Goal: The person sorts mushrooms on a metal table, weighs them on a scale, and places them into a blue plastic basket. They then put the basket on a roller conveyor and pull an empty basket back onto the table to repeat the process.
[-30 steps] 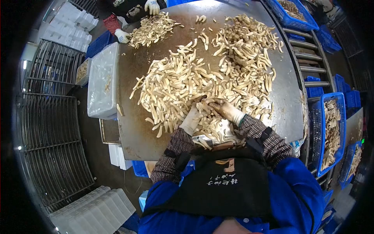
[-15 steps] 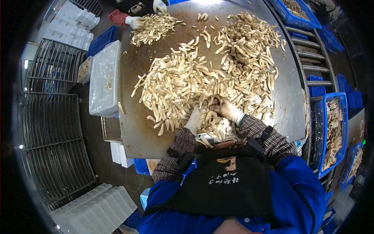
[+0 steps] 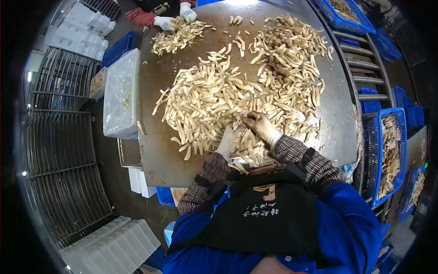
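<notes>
A large heap of long pale mushrooms covers the middle of the metal table. Along the near edge of the heap, my left hand, in a white glove, has its fingers closed around mushrooms. Close to its right is my right hand, its glove stained dark at the fingers. Those fingers are curled and pressed together over the heap; what they hold is hidden. Browner mushrooms with round caps are piled at the far right, joining the pale heap.
Across the table, a co-worker's gloved hands are at a smaller pile of mushroom pieces. A clear-lined white bin stands at the left edge. On the right, a roller conveyor carries a blue crate of mushrooms. Metal racks stand left.
My right hand has shifted slightly, its fingers drawing closer together beside the left hand. The co-worker's hands have moved a little, the upper one coming down toward the small pile.
</notes>
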Motion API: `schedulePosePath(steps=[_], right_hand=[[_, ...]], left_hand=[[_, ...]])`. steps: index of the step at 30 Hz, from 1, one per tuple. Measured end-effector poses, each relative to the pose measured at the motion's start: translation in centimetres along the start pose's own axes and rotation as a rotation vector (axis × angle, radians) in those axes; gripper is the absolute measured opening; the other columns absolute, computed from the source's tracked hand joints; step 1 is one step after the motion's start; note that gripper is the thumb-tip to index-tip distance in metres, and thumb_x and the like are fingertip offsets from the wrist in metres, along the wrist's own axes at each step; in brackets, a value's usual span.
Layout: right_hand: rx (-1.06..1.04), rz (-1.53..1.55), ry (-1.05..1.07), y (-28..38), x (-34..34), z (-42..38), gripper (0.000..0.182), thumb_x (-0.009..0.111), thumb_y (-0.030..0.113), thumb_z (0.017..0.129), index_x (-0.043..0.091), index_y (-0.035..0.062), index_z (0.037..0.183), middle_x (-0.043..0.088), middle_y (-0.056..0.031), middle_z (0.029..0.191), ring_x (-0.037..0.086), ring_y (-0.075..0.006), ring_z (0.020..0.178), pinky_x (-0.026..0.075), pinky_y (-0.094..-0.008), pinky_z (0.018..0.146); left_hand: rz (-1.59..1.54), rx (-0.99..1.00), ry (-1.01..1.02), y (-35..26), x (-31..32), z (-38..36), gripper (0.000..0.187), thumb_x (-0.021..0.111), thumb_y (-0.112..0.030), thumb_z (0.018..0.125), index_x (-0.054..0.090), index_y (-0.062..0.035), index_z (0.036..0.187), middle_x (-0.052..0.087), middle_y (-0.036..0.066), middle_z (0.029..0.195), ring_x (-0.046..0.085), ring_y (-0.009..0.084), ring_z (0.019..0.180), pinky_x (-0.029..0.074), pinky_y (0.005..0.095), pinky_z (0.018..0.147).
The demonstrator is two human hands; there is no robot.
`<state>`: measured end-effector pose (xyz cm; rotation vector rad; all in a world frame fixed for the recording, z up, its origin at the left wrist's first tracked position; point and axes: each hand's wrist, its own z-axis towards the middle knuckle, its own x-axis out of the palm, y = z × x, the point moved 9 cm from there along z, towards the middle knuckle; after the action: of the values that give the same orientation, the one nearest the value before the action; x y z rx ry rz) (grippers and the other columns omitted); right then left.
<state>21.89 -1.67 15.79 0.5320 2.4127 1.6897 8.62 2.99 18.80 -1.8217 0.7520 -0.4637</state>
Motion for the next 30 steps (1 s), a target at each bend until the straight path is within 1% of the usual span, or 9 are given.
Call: schedulePosePath(steps=[2, 4, 6, 13, 18, 20, 22, 26, 30], right_hand=[[0.111, -0.047, 0.079, -0.9, 0.1, 0.7, 0.031, 0.058, 0.021, 0.096, 0.061, -0.0036, 0.115, 0.066, -0.0117, 0.100, 0.062, -0.0152, 0.083, 0.051, -0.0242, 0.073], [0.221, 0.018, 0.138, 0.6, 0.6, -0.6, 0.053, 0.065, 0.031, 0.092, 0.051, -0.0024, 0.131, 0.064, -0.0196, 0.116, 0.062, -0.0183, 0.100, 0.052, -0.0270, 0.078], [0.179, -0.126, 0.247, 1.7, 2.5, -2.2, 0.052, 0.061, 0.029, 0.095, 0.046, -0.0014, 0.134, 0.060, -0.0171, 0.124, 0.061, -0.0241, 0.106, 0.051, -0.0294, 0.091], [-0.127, -0.486, 0.062, 3.3, 1.4, -2.5, 0.047, 0.060, 0.019, 0.094, 0.047, -0.0040, 0.133, 0.061, -0.0221, 0.122, 0.058, -0.0270, 0.115, 0.044, -0.0322, 0.099], [-0.031, -0.437, -0.097, -1.1, -1.6, -0.5, 0.044, 0.056, 0.016, 0.093, 0.048, -0.0044, 0.131, 0.065, -0.0213, 0.113, 0.064, -0.0290, 0.103, 0.049, -0.0351, 0.089], [0.294, 0.259, -0.051, -4.9, -1.7, 0.0, 0.051, 0.059, 0.021, 0.093, 0.043, -0.0038, 0.135, 0.063, -0.0226, 0.118, 0.061, -0.0271, 0.110, 0.048, -0.0351, 0.093], [0.266, 0.228, 0.011, -6.8, -1.2, 0.5, 0.056, 0.062, 0.023, 0.093, 0.040, -0.0034, 0.137, 0.062, -0.0227, 0.121, 0.060, -0.0257, 0.113, 0.046, -0.0347, 0.096], [-0.203, -0.269, 0.104, -0.6, 0.2, -0.9, 0.058, 0.063, 0.023, 0.093, 0.040, -0.0039, 0.138, 0.063, -0.0195, 0.119, 0.060, -0.0234, 0.109, 0.046, -0.0348, 0.096], [0.194, 0.009, 0.024, -1.6, -3.2, -0.1, 0.057, 0.064, 0.013, 0.091, 0.039, -0.0061, 0.138, 0.062, -0.0176, 0.119, 0.060, -0.0200, 0.105, 0.051, -0.0265, 0.086]], left_hand=[[0.505, 0.551, -0.138, 0.1, -0.8, 0.0, 0.033, 0.055, -0.022, 0.095, 0.058, 0.0036, 0.115, 0.063, 0.020, 0.110, 0.063, 0.0235, 0.097, 0.051, 0.0354, 0.084], [-0.526, -0.091, -0.116, 2.9, -1.5, 0.8, 0.035, 0.053, -0.028, 0.097, 0.061, 0.0040, 0.110, 0.067, 0.017, 0.100, 0.066, 0.0197, 0.086, 0.054, 0.0284, 0.072], [-0.466, -0.075, -0.078, 0.4, -1.1, 0.2, 0.039, 0.049, -0.030, 0.099, 0.061, 0.0050, 0.108, 0.068, 0.014, 0.094, 0.067, 0.0163, 0.081, 0.055, 0.0227, 0.064], [-0.235, 0.100, -0.162, 3.0, -1.3, 1.6, 0.038, 0.064, -0.015, 0.088, 0.054, 0.0061, 0.119, 0.064, 0.012, 0.109, 0.061, 0.0199, 0.101, 0.050, 0.0300, 0.090], [-0.170, 0.067, -0.034, -1.5, -1.0, 0.1, 0.045, 0.059, 0.000, 0.084, 0.048, 0.0026, 0.128, 0.061, 0.011, 0.117, 0.056, 0.0201, 0.108, 0.043, 0.0308, 0.097], [-0.088, 0.184, -0.041, -2.8, -1.1, 0.4, 0.043, 0.057, 0.002, 0.084, 0.049, 0.0028, 0.127, 0.062, 0.010, 0.116, 0.057, 0.0187, 0.104, 0.044, 0.0299, 0.095], [-0.141, 0.156, -0.030, -0.3, -1.1, 1.6, 0.042, 0.056, 0.003, 0.084, 0.049, 0.0030, 0.126, 0.062, 0.010, 0.115, 0.057, 0.0185, 0.104, 0.044, 0.0294, 0.095], [-0.084, 0.084, -0.019, 1.3, -0.7, 1.9, 0.039, 0.053, 0.005, 0.084, 0.050, 0.0036, 0.123, 0.062, 0.009, 0.114, 0.057, 0.0185, 0.104, 0.045, 0.0281, 0.092], [-0.021, -0.070, -0.155, 0.9, -3.6, 0.6, 0.044, 0.054, -0.001, 0.085, 0.046, 0.0069, 0.127, 0.061, 0.014, 0.114, 0.059, 0.0217, 0.102, 0.046, 0.0290, 0.094]])
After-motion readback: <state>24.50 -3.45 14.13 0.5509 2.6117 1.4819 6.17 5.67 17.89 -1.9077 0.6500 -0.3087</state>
